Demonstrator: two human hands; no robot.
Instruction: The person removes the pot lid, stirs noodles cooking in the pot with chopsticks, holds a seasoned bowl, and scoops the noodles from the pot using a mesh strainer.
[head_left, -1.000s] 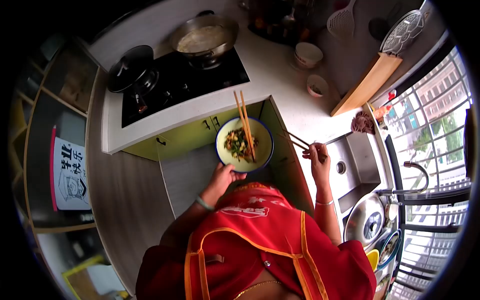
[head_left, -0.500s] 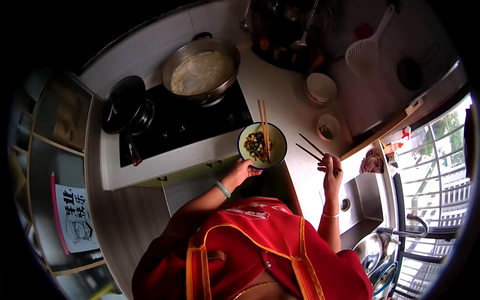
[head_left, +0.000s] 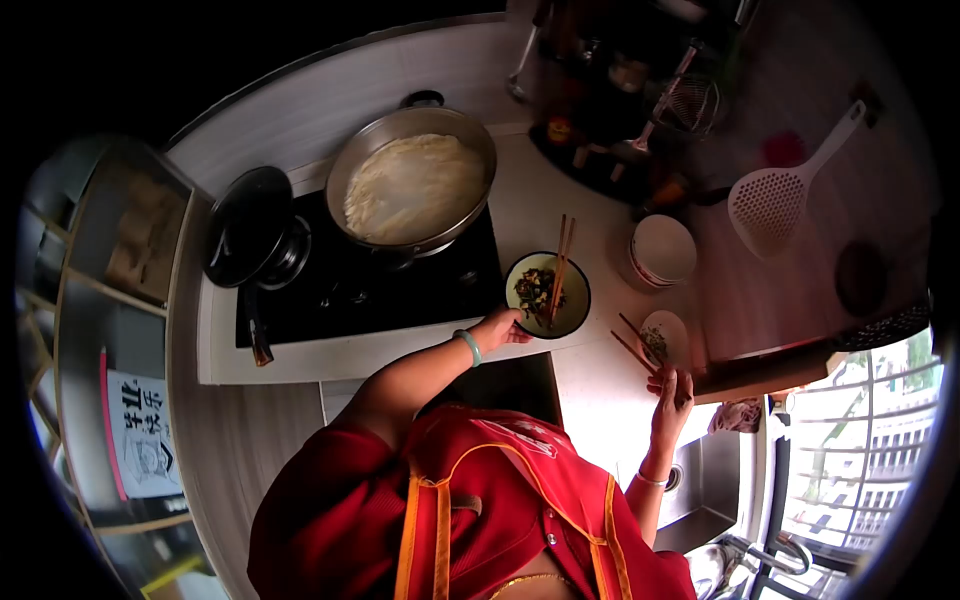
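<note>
My left hand (head_left: 502, 330) is closed on the near left rim of a bowl (head_left: 573, 318) with a dark edge and pale inside. Dark green and brown chopped food (head_left: 535, 288) lies in it. One pair of chopsticks (head_left: 564, 250) leans in this bowl, tips down in the food. Fingers pinched, my right hand (head_left: 672, 392) holds a second pair of chopsticks (head_left: 628, 350), their tips pointing up and left. Just beyond these stands a small pale bowl (head_left: 680, 335) with green bits in it; whether the chopsticks touch it, I cannot tell.
A large pan (head_left: 483, 195) of pale food and a black lidded pan (head_left: 245, 235) stand on the black stove (head_left: 400, 300). Stacked bowls (head_left: 664, 250) sit on the counter. A white skimmer (head_left: 775, 205) hangs at the right. The sink (head_left: 700, 475) is near my right arm.
The view has turned and shifted. My right hand has brought its chopsticks closer to the small bowl with green bits. The left hand still holds the bowl of chopped food.
</note>
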